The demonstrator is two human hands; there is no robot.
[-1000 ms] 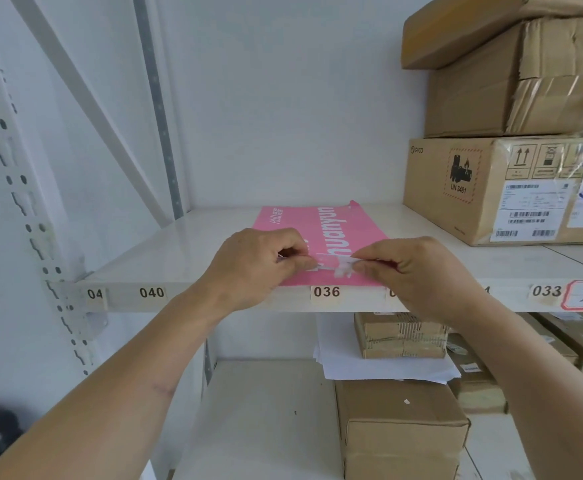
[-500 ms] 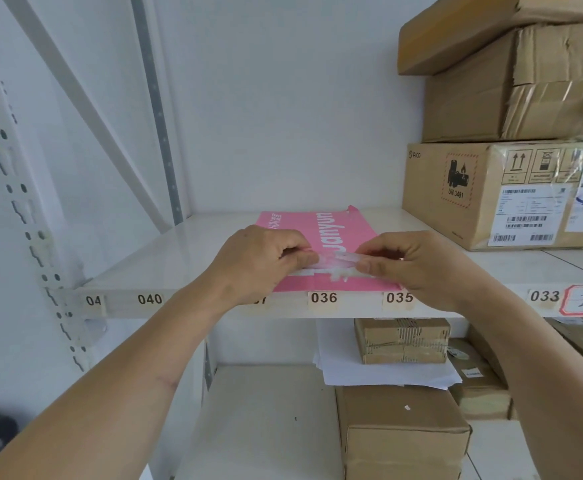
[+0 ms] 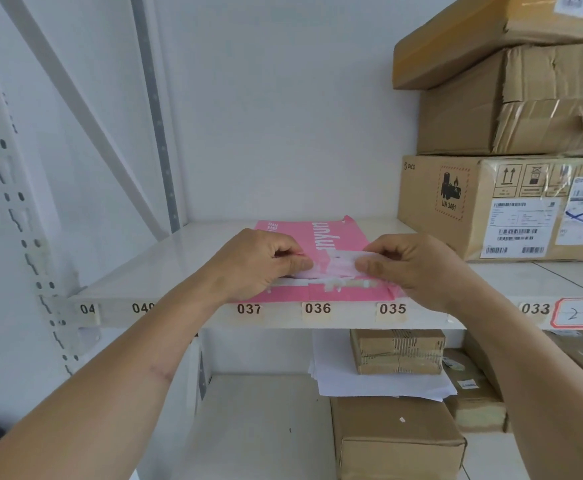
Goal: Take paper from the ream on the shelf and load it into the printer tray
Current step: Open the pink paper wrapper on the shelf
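Item: pink paper ream (image 3: 335, 237), flat on the white shelf (image 3: 165, 268) at the front edge above labels 037–035, long axis running front to back, printed lettering reading sideways. The near end's wrapper flap (image 3: 335, 263) is lifted. Left hand (image 3: 259, 261) and right hand (image 3: 411, 268) both pinch that flap, fingers closed on it. Adjacent right: three stacked cardboard boxes (image 3: 504, 206), closed, contents unseen.
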